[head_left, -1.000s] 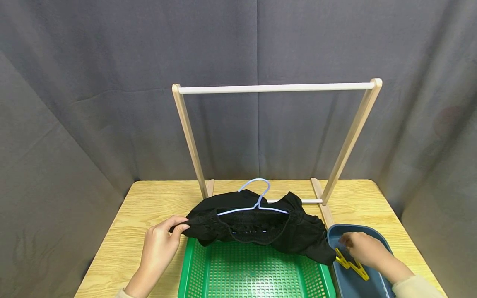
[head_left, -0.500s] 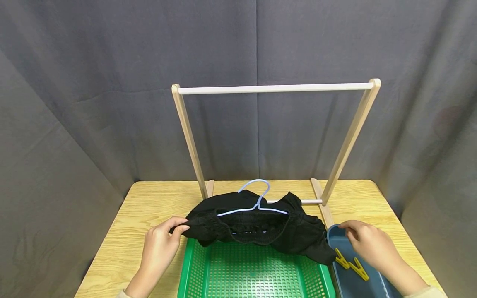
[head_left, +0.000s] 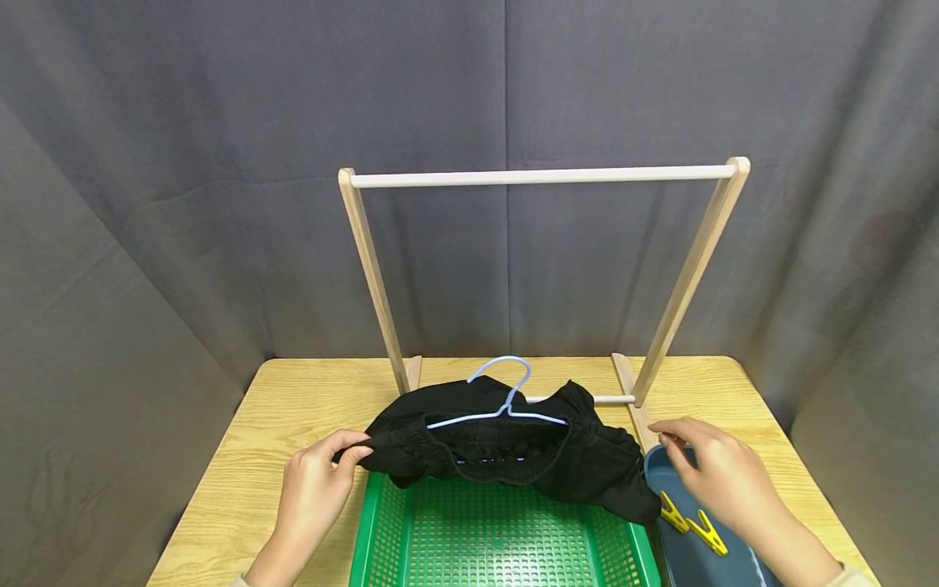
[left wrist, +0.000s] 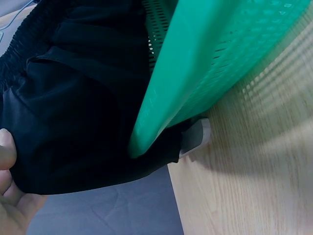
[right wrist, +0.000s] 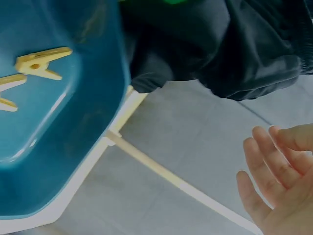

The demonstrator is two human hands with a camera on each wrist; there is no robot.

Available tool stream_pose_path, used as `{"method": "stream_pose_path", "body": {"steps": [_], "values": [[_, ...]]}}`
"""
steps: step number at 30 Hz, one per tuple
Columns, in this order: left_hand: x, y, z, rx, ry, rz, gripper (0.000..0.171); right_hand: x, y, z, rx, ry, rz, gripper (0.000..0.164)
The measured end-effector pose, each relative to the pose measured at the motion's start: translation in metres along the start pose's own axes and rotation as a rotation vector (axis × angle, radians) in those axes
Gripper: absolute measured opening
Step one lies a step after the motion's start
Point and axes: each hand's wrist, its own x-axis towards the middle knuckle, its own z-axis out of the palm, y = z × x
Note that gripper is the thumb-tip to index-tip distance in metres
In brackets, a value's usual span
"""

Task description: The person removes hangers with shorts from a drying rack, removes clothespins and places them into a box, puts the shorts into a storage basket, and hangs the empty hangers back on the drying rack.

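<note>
A black garment [head_left: 597, 461] with a gathered elastic opening lies across the back of the green basket [head_left: 649, 554]. A pale lilac hanger [head_left: 506, 405] is inside that opening, its hook sticking up; whether the garment is a top or shorts I cannot tell. My left hand [head_left: 315, 481] pinches the garment's left end between thumb and fingers. My right hand [head_left: 722, 469] hovers over the back of a blue bin [head_left: 693, 562], fingers extended, holding nothing visible. In the bin lie yellow clothespins [right wrist: 45, 62], below the right hand.
Behind the garment stands a wooden rack with a white top rail [head_left: 543, 176] and slanted side posts [head_left: 685, 281]. A wood-grain table [head_left: 227, 489] carries everything. Grey curtains [head_left: 433, 90] hang around the back and sides.
My right hand has risen out of the blue bin and moved toward its back edge, its fingers spreading. The left hand still pinches the garment; the clothespins stay in the bin.
</note>
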Motion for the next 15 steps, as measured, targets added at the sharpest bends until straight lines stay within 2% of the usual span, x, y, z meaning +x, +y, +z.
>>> {"method": "stream_pose_path", "body": {"steps": [8,15], "values": [[0.0,-0.002,0.001,0.011,0.026,0.03,0.014,0.01,-0.017,0.0,0.031,0.122,-0.143,0.029],[-0.001,-0.002,0.002,0.01,0.006,0.014,0.013,0.013,-0.029,0.007,0.088,0.15,-0.196,0.027]]}}
